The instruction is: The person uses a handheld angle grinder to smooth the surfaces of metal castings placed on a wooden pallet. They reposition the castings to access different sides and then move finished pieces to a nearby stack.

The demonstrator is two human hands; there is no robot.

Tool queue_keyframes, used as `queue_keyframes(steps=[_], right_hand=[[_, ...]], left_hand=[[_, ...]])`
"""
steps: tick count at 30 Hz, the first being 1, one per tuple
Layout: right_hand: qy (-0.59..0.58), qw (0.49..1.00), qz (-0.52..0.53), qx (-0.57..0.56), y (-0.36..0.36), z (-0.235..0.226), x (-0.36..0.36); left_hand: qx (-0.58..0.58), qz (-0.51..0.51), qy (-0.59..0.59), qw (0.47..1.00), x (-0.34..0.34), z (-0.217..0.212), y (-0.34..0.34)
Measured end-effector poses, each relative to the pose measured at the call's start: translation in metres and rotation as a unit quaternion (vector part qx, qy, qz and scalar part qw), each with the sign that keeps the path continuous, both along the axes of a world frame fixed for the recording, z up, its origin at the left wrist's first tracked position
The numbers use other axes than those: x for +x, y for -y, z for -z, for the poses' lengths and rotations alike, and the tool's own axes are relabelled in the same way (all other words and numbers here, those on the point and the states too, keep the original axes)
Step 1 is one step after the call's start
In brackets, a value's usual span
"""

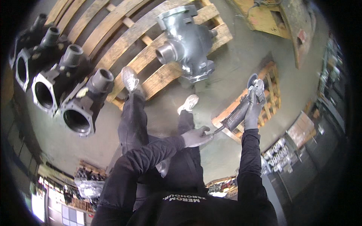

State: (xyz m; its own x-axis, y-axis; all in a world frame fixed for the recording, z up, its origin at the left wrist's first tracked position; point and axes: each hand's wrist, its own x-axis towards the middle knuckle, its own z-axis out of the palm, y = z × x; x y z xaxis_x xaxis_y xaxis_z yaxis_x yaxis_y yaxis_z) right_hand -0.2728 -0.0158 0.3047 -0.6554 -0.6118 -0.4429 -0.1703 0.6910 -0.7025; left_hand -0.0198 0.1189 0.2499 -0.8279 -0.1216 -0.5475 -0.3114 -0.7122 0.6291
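My gloved right hand [253,113] is wrapped round an angle grinder [236,115], off to the right of my legs. The grinder's disc [252,81] points away from me, and its dark body slants back toward my left hand. My gloved left hand [196,137] has its fingers closed on the power cord [218,130] close to the grinder's rear end. Past my shoes, a big grey metal valve-like casting [190,41] with a round pipe stub rests on a wooden pallet [162,81]. Both hands are apart from the casting.
Several dark castings [81,109] with open flanges stand in a row at the left. A smaller pallet [269,90] lies on the floor below the grinder. A wooden bench or stand [264,19] is at the far right, and metal parts [279,154] are stacked along the right side.
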Motion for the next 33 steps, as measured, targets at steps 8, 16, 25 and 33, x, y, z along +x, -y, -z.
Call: queue_keyframes(steps=[8, 16, 25, 33], right_hand=[[-0.314, 0.878, -0.343, 0.113, 0.023, 0.019, 0.036], [-0.216, 0.754, -0.511, 0.352, 0.037, 0.056, 0.088], [-0.203, 0.711, -0.535, 0.408, 0.045, 0.094, 0.120], [-0.191, 0.673, -0.549, 0.457, 0.060, 0.108, 0.148]], left_hand=[[0.017, 0.152, -0.020, 0.988, 0.020, -0.012, -0.029], [-0.190, -0.056, -0.061, 0.978, -0.012, -0.019, -0.068], [-0.240, -0.072, 0.000, 0.968, 0.004, -0.010, -0.066], [-0.227, -0.089, -0.042, 0.969, 0.020, -0.016, -0.041]])
